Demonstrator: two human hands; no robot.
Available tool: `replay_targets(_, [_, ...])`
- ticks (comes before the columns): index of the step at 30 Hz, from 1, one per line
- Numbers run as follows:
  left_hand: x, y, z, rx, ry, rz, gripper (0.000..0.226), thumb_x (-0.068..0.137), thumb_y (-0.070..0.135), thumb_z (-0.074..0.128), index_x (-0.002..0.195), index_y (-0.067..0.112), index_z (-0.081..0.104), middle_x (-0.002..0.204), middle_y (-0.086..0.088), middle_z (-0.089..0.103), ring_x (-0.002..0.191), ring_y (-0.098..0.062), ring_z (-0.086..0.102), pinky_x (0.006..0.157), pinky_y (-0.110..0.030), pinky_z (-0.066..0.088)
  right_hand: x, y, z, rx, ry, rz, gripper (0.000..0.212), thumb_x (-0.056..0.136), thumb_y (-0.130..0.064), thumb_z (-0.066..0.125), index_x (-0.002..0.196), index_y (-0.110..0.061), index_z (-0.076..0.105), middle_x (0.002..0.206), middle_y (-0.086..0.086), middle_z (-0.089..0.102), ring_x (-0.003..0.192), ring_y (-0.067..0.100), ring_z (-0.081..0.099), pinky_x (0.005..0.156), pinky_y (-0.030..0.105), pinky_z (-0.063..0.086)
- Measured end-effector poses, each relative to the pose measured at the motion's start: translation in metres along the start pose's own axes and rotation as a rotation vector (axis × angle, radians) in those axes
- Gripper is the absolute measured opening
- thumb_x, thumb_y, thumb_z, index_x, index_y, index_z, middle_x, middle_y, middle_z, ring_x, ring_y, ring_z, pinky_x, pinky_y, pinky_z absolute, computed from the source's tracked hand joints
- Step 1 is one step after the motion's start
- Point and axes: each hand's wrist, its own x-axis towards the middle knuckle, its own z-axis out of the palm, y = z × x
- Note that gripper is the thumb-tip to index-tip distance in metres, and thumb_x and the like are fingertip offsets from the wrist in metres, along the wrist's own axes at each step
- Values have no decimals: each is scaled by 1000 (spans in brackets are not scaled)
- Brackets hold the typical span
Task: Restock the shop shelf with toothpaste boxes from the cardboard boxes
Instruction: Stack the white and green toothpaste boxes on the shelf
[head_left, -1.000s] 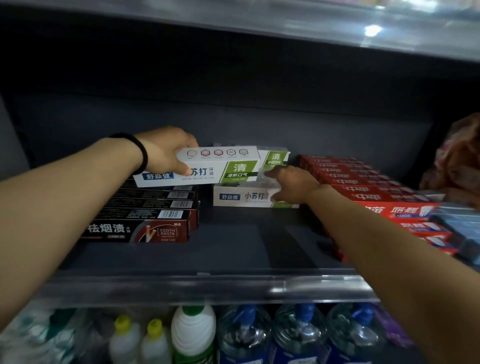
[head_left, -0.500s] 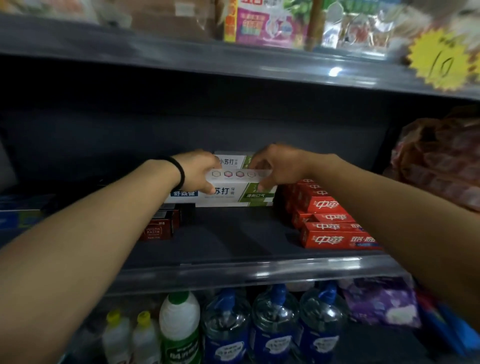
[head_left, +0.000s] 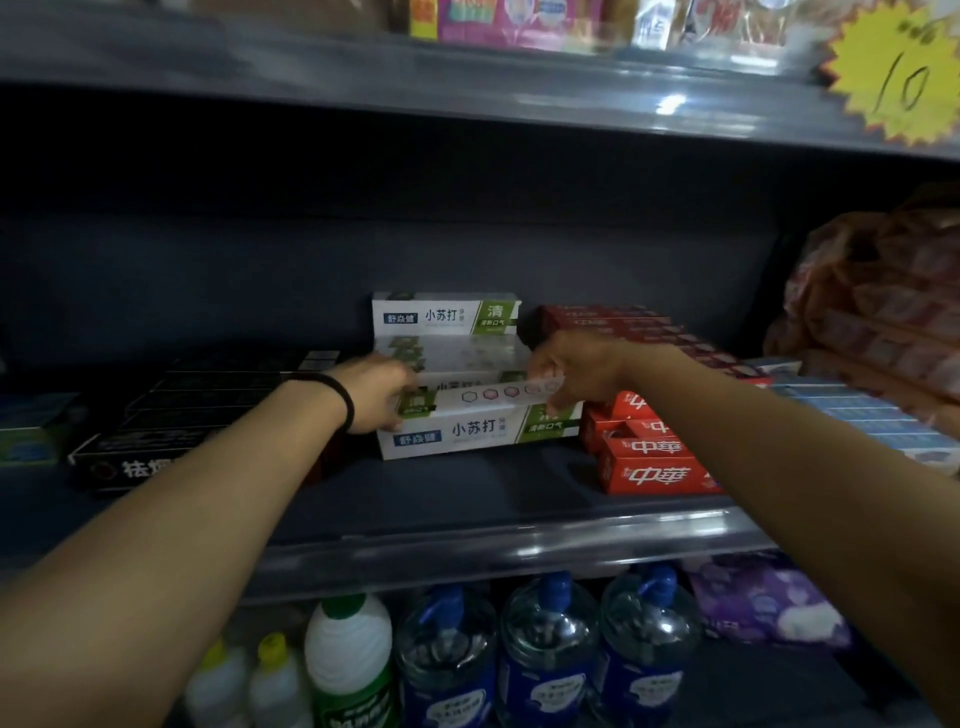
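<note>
Since half a second ago you have brought the white-and-green toothpaste box (head_left: 480, 423) forward and down, so it now sits at the front of the white-and-green stack (head_left: 447, 332) on the shelf (head_left: 467, 540), and the view has closed in on it. Far left, black toothpaste boxes (head_left: 171, 415) lie in a stepped row on the same shelf. Your left hand (head_left: 376, 395), with a black band (head_left: 343, 400) on the wrist, has its grip curled round the left end of the front box. That box lies flat, lengthwise, touching the stack behind it. Your right hand (head_left: 576, 371) has its grip pinching the top right edge of the same box. Just right of it, red toothpaste boxes (head_left: 649, 457) stand stacked, nearly touching its right end. Further right lie pale blue boxes (head_left: 872, 415) and a wrapped reddish bundle (head_left: 872, 301). Below the shelf stand a white bottle with a green cap (head_left: 348, 654) and three blue-capped water bottles (head_left: 550, 649). Up right hangs a yellow price star (head_left: 898, 78).
</note>
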Motion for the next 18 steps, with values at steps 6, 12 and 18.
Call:
replay_targets(6, [21, -11, 8, 16, 4, 6, 39, 89, 24, 64, 127, 20, 58, 122, -6, 58, 106, -22, 56, 90, -34, 50, 25, 11, 20, -17, 18, 24, 51, 77, -28, 78, 123, -26, 58, 123, -4, 55, 113, 19, 52, 94, 33, 44])
replay_targets(12, [34, -20, 13, 59, 29, -46, 30, 93, 21, 58, 121, 14, 62, 117, -7, 59, 104, -23, 57, 74, -22, 40, 45, 12, 24, -35, 81, -8, 50, 80, -27, 76, 126, -22, 57, 127, -3, 51, 113, 17, 52, 85, 24, 40])
replay_targets(18, [41, -33, 16, 63, 62, -49, 16, 91, 14, 58, 102, 5, 67, 105, -10, 62, 95, -24, 58, 77, -26, 46, 63, 9, 31, -72, 122, -7, 49, 82, -29, 74, 129, -25, 59, 135, -1, 51, 119, 19, 51, 92, 25, 39])
